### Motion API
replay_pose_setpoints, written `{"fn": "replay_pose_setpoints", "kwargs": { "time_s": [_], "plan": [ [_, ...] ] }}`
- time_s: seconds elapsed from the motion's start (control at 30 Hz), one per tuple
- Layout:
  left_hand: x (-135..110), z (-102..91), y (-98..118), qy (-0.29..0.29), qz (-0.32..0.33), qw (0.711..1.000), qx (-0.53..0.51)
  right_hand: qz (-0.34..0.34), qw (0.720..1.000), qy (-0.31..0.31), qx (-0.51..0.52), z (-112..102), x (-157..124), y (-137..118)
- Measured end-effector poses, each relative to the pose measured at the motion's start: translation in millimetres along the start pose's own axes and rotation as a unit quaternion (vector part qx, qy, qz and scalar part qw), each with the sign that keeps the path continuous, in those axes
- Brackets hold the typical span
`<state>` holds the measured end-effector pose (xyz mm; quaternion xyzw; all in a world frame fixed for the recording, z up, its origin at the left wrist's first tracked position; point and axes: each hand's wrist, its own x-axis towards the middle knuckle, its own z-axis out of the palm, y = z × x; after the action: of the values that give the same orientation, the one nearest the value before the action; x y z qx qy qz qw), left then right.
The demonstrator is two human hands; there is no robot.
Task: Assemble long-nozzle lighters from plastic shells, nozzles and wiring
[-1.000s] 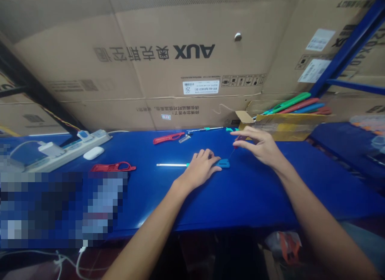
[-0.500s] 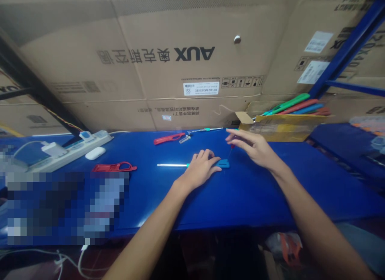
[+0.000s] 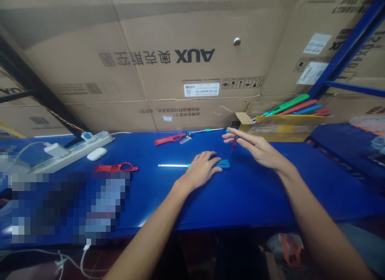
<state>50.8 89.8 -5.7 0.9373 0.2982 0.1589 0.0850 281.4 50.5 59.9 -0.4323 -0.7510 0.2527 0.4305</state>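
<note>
My left hand (image 3: 201,169) lies curled over a blue-handled tool (image 3: 223,164) on the blue table (image 3: 246,195). The tool's thin metal shaft (image 3: 173,165) sticks out to the left of the hand. My right hand (image 3: 255,147) hovers just above and right of the blue handle, pinching a small red screwdriver (image 3: 233,144) whose tip points down at the handle.
A red tool (image 3: 116,167) lies left of my hands, and another red tool (image 3: 169,139) lies farther back. A white power strip (image 3: 72,149) and a white case (image 3: 96,153) sit at left. A cardboard tray (image 3: 282,125) holds several coloured tools at right. Big cartons wall the back.
My right hand has drifted left and slightly nearer the blue handle, bringing the red screwdriver's tip down toward it. My left hand has stayed put.
</note>
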Motion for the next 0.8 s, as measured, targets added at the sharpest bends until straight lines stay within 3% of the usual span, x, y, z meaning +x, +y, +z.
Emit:
{"fn": "replay_pose_setpoints", "kwargs": {
  "time_s": [0.2, 0.27, 0.43, 0.63, 0.8],
  "plan": [
    [0.3, 1.4, -0.5, 0.001, 0.004, 1.000, -0.001, -0.039, 0.990, 0.112, -0.073, 1.8, 3.6, 2.2],
    [0.5, 2.6, -1.1, -0.001, 0.003, 1.000, 0.006, -0.051, 0.989, 0.098, -0.099, 2.9, 3.9, 1.7],
    [0.6, 3.3, -0.4, 0.001, -0.001, 1.000, 0.016, -0.011, 0.999, -0.012, -0.049, 1.6, -0.8, 1.9],
    [0.4, 2.7, 1.0, 0.002, 0.000, 1.000, 0.024, -0.054, 0.990, 0.062, -0.118, 4.8, 0.5, 5.4],
    [0.5, 2.7, 1.3, 0.000, -0.002, 1.000, 0.024, -0.040, 0.997, 0.008, -0.071, 5.6, 1.6, -0.6]
  ]
}}
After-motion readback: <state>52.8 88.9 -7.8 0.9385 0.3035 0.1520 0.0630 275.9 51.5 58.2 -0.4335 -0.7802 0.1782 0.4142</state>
